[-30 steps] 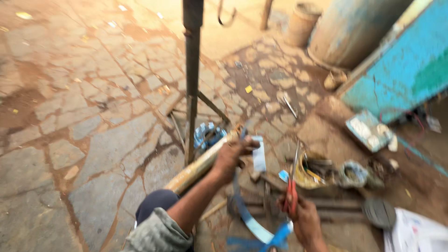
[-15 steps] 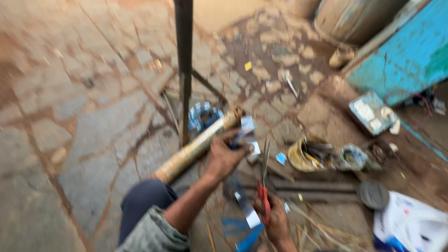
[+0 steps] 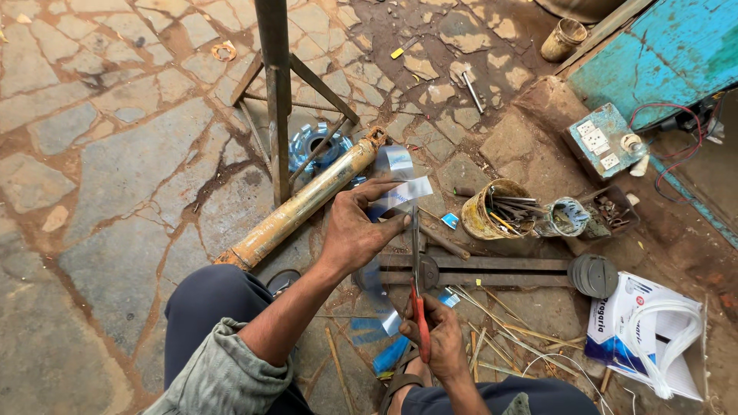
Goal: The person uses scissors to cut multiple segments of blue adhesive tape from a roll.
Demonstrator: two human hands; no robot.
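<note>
My left hand point(image 3: 355, 230) pinches a clear, bluish plastic strip point(image 3: 398, 190) between thumb and fingers, holding it up over the ground. My right hand point(image 3: 442, 340) grips red-handled scissors point(image 3: 417, 288), whose blades point up and meet the strip's lower edge near my left thumb. More of the strip curls down between both hands, with blue offcuts point(image 3: 388, 355) lying by my foot. A long yellowish metal cylinder point(image 3: 304, 201) lies just beyond my left hand.
A dark metal stand point(image 3: 275, 84) rises from the stone floor behind the cylinder, with a shiny finned part point(image 3: 311, 146) at its foot. To the right sit a tin of tools point(image 3: 492, 211), a flat steel bar point(image 3: 492, 270), a switch box point(image 3: 600, 138) and a white carton point(image 3: 642, 330).
The view has swung down and steadied. My left hand has lifted the strip's end and spread it, and the scissors have come up against it.
</note>
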